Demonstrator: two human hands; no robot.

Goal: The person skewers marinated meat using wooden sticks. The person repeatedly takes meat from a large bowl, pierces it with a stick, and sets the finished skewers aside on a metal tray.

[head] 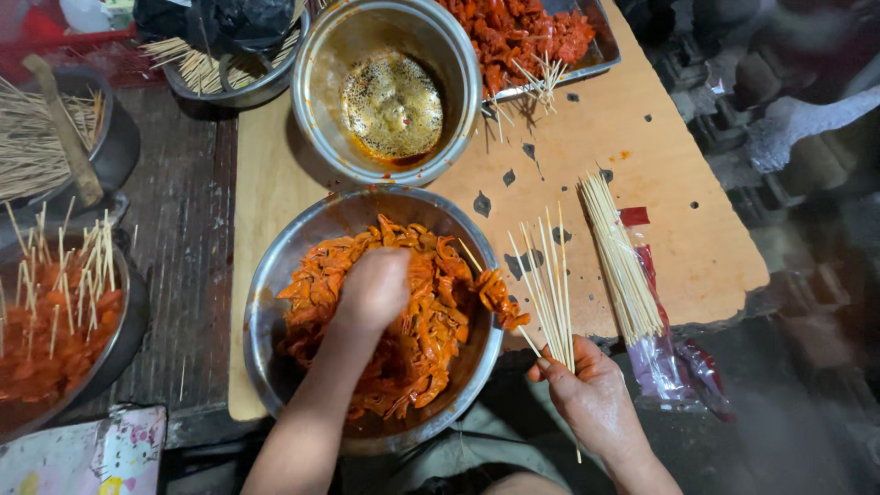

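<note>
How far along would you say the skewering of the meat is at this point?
Done: a bowl at far left holds finished skewers. In hand: the left hand digs into the marinated meat; the right hand holds sticks, one already loaded. Left: most of that meat, a tray of more, and spare sticks.

A wooden board (642, 156) carries two steel bowls (275, 275) and loose skewers (619, 257).

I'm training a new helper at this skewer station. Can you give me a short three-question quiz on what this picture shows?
1. True or false: the right hand holds a bunch of bamboo skewers.
2. Where is the left hand? A) in the bowl of orange marinated pieces B) on the wooden board C) in the sauce bowl
3. What lies loose on the board beside the held bunch?

Key: 1 true; 2 A; 3 a skewer pile.
</note>
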